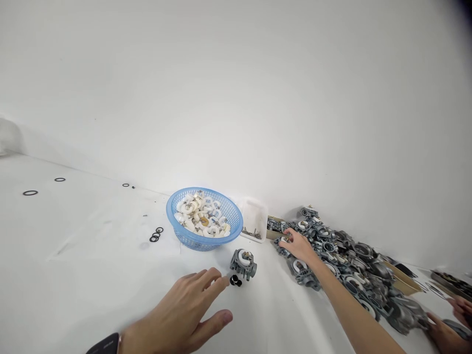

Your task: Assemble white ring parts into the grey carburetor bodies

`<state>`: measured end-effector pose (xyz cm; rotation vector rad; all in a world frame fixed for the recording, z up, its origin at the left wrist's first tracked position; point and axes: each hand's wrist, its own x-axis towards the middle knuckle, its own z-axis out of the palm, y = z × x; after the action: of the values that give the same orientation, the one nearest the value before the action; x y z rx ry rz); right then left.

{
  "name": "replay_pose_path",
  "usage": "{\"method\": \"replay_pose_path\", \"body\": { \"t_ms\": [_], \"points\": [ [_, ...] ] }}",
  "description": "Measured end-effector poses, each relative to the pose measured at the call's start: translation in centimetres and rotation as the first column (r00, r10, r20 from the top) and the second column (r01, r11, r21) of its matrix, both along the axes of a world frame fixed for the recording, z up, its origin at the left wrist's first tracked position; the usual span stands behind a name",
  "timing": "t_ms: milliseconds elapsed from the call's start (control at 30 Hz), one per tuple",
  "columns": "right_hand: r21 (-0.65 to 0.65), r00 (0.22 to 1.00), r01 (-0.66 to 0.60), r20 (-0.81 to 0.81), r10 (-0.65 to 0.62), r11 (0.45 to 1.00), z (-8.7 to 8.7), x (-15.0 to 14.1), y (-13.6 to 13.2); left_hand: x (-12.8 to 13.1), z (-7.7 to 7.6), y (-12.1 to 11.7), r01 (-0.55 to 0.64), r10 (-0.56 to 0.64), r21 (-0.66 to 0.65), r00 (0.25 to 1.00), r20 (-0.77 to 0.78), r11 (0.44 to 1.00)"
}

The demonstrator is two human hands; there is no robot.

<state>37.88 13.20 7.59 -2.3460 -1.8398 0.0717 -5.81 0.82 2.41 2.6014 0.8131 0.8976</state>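
Observation:
A grey metal carburetor body (243,264) with a white float stands on the white table in front of the basket. Small black rubber parts (235,280) lie at its near side. My left hand (195,307) is spread open beside them, palm down and holding nothing. At the left end of a carburetor pile (328,246), my right hand (298,244) has its fingers bent around another carburetor (282,250). The hand partly hides that piece. A further carburetor (304,274) with a white float lies just below my right wrist.
A blue basket (173,221) holds many white floats. Behind it, a white tray (262,216) contains small metal pins, beside a cardboard box (272,234) of parts. Black O-rings (155,237) are scattered at left. Another person's hands (440,330) are at the far right.

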Motion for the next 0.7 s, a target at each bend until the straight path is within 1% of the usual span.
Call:
{"method": "replay_pose_path", "body": {
  "t_ms": [300,467,533,600,667,700],
  "points": [
    [0.005,0.99,0.125,0.068,-0.125,0.992,0.5,0.8,0.1,0.0,-0.4,0.0,0.012,-0.012,-0.003,1.0,-0.008,1.0],
    [0.002,0.995,0.09,0.037,-0.09,0.996,1.4,0.6,-0.4,-0.1,-0.4,-0.1,0.003,-0.003,0.014,1.0,-0.013,1.0],
    [0.015,0.999,0.051,0.01,-0.051,0.999,2.1,-0.3,-0.7,-0.1,-0.3,0.0,0.001,-0.001,0.02,1.0,-0.011,1.0],
    [0.033,0.999,-0.038,-0.035,0.039,0.999,2.7,-1.9,-1.3,-0.1,-0.3,0.0,-0.004,0.004,0.028,1.0,-0.008,1.0],
    [0.035,0.976,-0.19,-0.104,0.193,0.981,3.0,-4.2,-2.3,0.0,-0.3,0.0,-0.011,0.011,0.039,1.0,-0.002,0.999],
    [0.022,0.951,-0.274,-0.146,0.274,0.961,3.1,-5.5,-3.0,0.0,-0.2,0.0,-0.015,0.015,0.043,1.0,0.002,0.999]
  ]
}}
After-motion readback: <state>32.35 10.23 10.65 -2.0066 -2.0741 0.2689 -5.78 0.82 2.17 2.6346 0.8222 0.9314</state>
